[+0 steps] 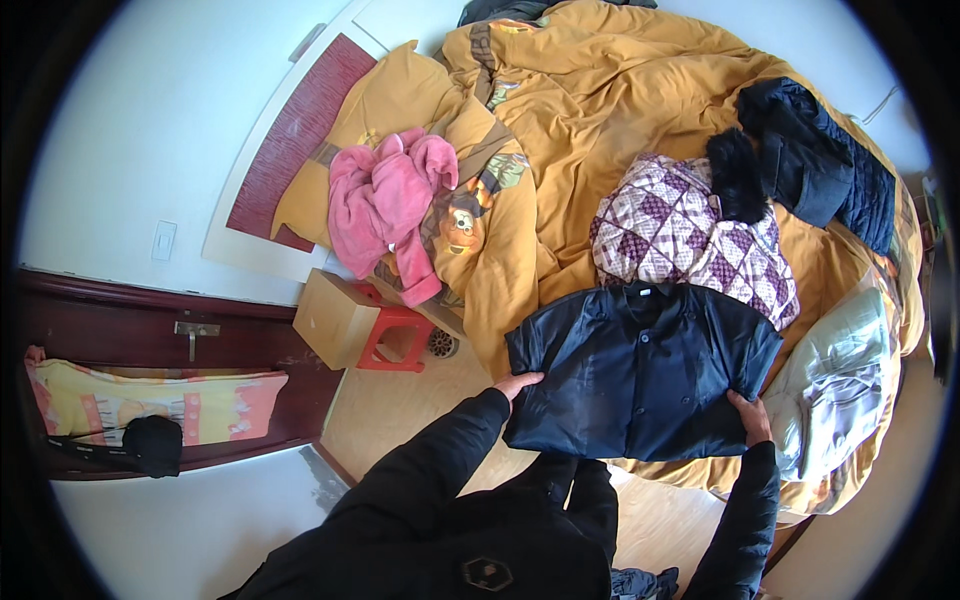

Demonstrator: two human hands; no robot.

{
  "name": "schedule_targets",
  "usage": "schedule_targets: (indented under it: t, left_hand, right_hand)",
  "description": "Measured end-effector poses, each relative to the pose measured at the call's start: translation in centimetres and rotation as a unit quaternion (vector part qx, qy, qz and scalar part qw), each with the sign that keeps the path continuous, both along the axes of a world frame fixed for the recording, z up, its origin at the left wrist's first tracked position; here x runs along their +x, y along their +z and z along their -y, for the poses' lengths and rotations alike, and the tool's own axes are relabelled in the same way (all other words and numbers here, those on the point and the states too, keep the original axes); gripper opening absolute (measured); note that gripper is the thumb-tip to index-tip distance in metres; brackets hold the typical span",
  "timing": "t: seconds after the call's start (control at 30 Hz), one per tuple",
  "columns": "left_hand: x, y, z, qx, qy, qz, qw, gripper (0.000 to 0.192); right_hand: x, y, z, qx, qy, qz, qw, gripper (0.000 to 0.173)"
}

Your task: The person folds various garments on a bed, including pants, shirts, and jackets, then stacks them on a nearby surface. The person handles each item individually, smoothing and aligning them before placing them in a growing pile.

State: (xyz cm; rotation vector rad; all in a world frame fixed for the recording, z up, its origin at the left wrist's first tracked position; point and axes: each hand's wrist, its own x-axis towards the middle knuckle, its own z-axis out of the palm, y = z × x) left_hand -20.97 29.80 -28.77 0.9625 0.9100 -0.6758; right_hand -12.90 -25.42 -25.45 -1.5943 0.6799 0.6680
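Note:
A shiny black buttoned garment (600, 375), its collar towards the bed, is spread at the near edge of the bed in front of me. My left hand (519, 384) grips its left side, the thumb on top and the fingers hidden beneath. On the opposite side my right hand (752, 417) holds the garment's edge the same way, thumb uppermost. Just beyond the collar lies a purple and white checked garment (660, 217) with a black furry piece (736, 176) on it. Whether the black garment rests fully on the bed cannot be told.
An orange-brown quilt (600, 90) covers the bed. On it lie a pink fleece garment (382, 199), a dark quilted jacket (817, 157) and a clear plastic bag (832, 390) with fabric inside. A red plastic stool (396, 341) and a wooden cabinet (337, 319) stand at left, near the door (255, 322).

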Motion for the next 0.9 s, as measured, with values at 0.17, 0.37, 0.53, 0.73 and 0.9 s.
schedule_targets:
  t: [0.17, 0.37, 0.53, 0.73, 0.9]
  left_hand:
    - [0.5, -0.2, -0.5, 0.025, -0.001, -0.013, 1.0, 0.054]
    - [1.5, -0.7, -2.3, 0.019, -0.034, 0.002, 0.999, 0.066]
    - [5.9, 0.0, -2.5, -0.114, -0.217, -0.058, 0.968, 0.045]
    - [7.8, 2.4, 6.2, 0.0, -0.327, 0.023, 0.945, 0.042]
    - [5.8, -0.9, 20.5, -0.041, -0.585, 0.025, 0.81, 0.04]
  right_hand:
    - [-2.4, 0.9, -0.4, -0.009, -0.016, 0.033, 0.999, 0.045]
    - [-9.3, 2.6, -1.6, -0.048, -0.097, 0.069, 0.992, 0.042]
    - [-18.8, 5.6, -1.9, -0.196, -0.067, -0.009, 0.978, 0.063]
    - [-34.7, 10.1, -4.2, -0.085, -0.266, 0.094, 0.956, 0.052]
    - [-51.1, 14.8, -7.9, -0.197, -0.456, 0.174, 0.85, 0.052]
